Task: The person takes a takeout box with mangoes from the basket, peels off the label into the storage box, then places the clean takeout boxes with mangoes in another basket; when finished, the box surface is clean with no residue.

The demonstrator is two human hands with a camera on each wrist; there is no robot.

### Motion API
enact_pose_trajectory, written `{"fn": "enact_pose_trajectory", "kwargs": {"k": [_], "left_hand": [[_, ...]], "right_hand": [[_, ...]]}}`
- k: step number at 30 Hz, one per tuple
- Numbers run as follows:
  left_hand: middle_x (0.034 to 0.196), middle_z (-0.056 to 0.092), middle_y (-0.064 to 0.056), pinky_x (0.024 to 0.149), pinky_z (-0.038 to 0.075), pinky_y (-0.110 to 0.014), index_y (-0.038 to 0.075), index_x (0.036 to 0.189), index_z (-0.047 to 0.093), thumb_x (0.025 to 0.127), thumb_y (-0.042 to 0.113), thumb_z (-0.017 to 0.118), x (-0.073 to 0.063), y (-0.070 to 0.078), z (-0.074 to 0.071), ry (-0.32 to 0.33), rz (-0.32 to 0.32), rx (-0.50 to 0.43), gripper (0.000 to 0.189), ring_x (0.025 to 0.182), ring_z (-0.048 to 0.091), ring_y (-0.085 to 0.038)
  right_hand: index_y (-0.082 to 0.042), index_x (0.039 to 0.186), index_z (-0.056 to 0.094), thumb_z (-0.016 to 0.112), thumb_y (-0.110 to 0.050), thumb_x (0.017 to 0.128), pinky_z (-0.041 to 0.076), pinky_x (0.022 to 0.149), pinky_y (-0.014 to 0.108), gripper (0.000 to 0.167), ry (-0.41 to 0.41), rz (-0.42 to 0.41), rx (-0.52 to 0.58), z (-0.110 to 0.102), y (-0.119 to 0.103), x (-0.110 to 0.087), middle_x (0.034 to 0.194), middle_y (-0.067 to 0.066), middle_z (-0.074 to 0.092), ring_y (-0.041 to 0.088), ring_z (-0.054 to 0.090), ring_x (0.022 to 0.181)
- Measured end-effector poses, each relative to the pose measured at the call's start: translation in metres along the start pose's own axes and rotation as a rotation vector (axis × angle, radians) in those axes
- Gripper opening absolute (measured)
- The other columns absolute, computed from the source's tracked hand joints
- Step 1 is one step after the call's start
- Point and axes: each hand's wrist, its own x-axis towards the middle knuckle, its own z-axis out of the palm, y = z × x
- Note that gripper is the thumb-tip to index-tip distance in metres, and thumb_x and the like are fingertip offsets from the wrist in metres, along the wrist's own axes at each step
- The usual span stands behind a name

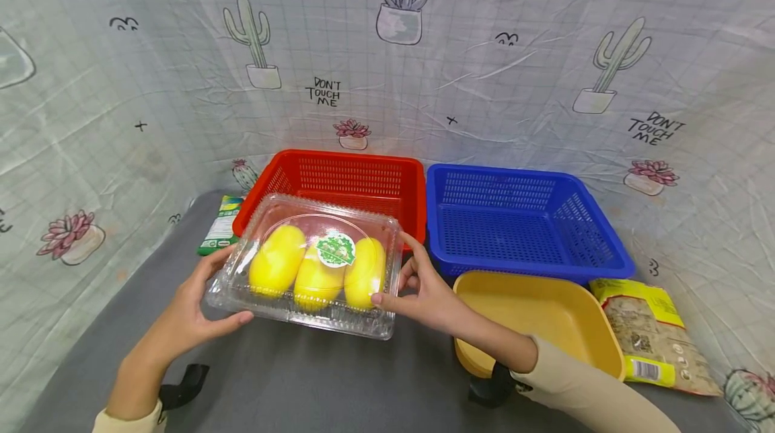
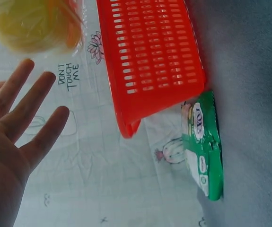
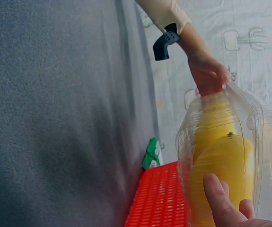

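In the head view a clear plastic clamshell box (image 1: 369, 221) is held up off the table, tilted, with three yellow mangoes (image 1: 275, 261) inside and a round green-and-white sticker (image 1: 336, 249) on its lid. My right hand (image 1: 432, 295) grips its right end, the thumb on the near side. The left hand (image 1: 184, 315) is at the left end, its thumb spread away from the box. In the left wrist view that hand (image 2: 13, 137) shows straight, spread fingers. From the right wrist, my right thumb (image 3: 216, 191) lies against the clear wall over a mango.
Behind the box stands a red basket (image 1: 418, 181), with a blue basket (image 1: 508, 218) to its right. A yellow tub (image 1: 533, 305) is in front of the blue one, beside a yellow-and-brown packet (image 1: 654, 332). A green packet (image 1: 218, 224) lies left of the red basket.
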Motion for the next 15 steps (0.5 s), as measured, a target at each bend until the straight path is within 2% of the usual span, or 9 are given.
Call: {"fn": "enact_pose_trajectory", "kwargs": {"k": [6, 9, 15], "left_hand": [[0.131, 0.05, 0.019, 0.098, 0.029, -0.005, 0.006, 0.141, 0.044, 0.051, -0.002, 0.093, -0.004, -0.004, -0.001, 0.028, 0.077, 0.032, 0.103, 0.115, 0.047, 0.004], [0.129, 0.052, 0.019, 0.098, 0.031, -0.005, 0.007, 0.138, 0.047, 0.048, 0.0, 0.095, -0.006, -0.005, 0.0, 0.031, 0.077, 0.036, 0.103, 0.114, 0.049, 0.003], [0.13, 0.053, 0.015, 0.094, 0.034, -0.004, 0.004, 0.136, 0.047, 0.049, 0.001, 0.094, -0.013, -0.006, 0.007, 0.034, 0.087, 0.006, 0.1, 0.109, 0.052, 0.006]], "right_hand": [[-0.013, 0.155, 0.01, 0.078, -0.027, 0.083, 0.049, 0.059, 0.022, 0.1, -0.012, 0.021, -0.001, 0.002, 0.005, -0.009, 0.095, 0.012, 0.043, 0.02, 0.056, 0.076], [-0.014, 0.156, 0.007, 0.078, -0.028, 0.083, 0.048, 0.057, 0.022, 0.103, -0.028, 0.024, 0.003, 0.004, 0.008, -0.014, 0.093, 0.012, 0.042, 0.018, 0.054, 0.073], [-0.016, 0.156, 0.003, 0.078, -0.029, 0.083, 0.045, 0.056, 0.022, 0.105, -0.061, 0.032, 0.021, 0.005, 0.011, -0.018, 0.092, 0.011, 0.042, 0.018, 0.051, 0.073]]}}
